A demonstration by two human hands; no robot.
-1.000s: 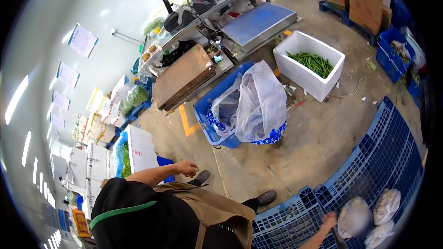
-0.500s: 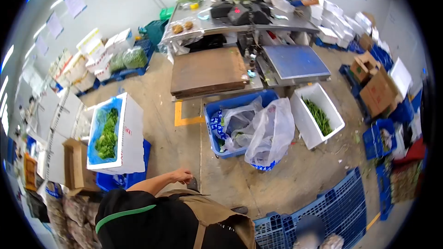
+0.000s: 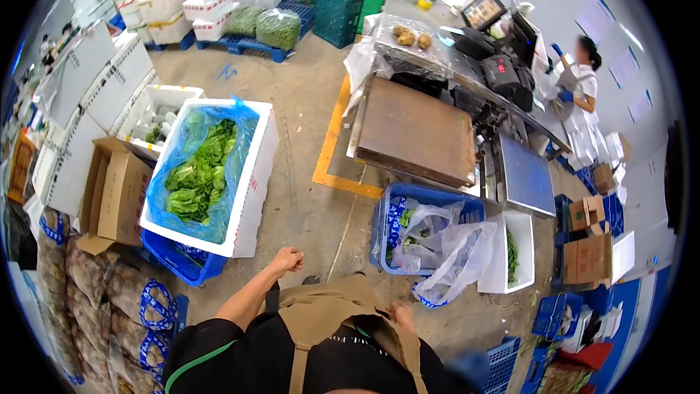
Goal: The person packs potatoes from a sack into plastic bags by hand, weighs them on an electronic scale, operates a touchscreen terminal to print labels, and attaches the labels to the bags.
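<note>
My left hand (image 3: 286, 260) hangs in front of my body over the floor, its fingers curled closed with nothing showing in them. Closest to it is a white foam box (image 3: 251, 204), lined with blue plastic and holding leafy green lettuce (image 3: 203, 175). That box rests on a blue crate (image 3: 191, 266). Beside the tan apron I see part of my right hand (image 3: 402, 315); its fingers are too hidden to read. Ahead of it stands a blue crate (image 3: 378, 237) with clear plastic bags (image 3: 463, 252) and some greens inside.
A brown-topped platform (image 3: 415, 131) and a blue-topped one (image 3: 526, 175) stand below the metal counter. Another foam box (image 3: 526, 248) holds long green vegetables. Mesh sacks (image 3: 109, 284) and a cardboard box (image 3: 120, 193) are at left. A person (image 3: 583, 84) works behind the counter.
My view has turned left, so the lettuce box sits nearer and the counter has shifted right. My right hand has come into view; my left hand stays closed.
</note>
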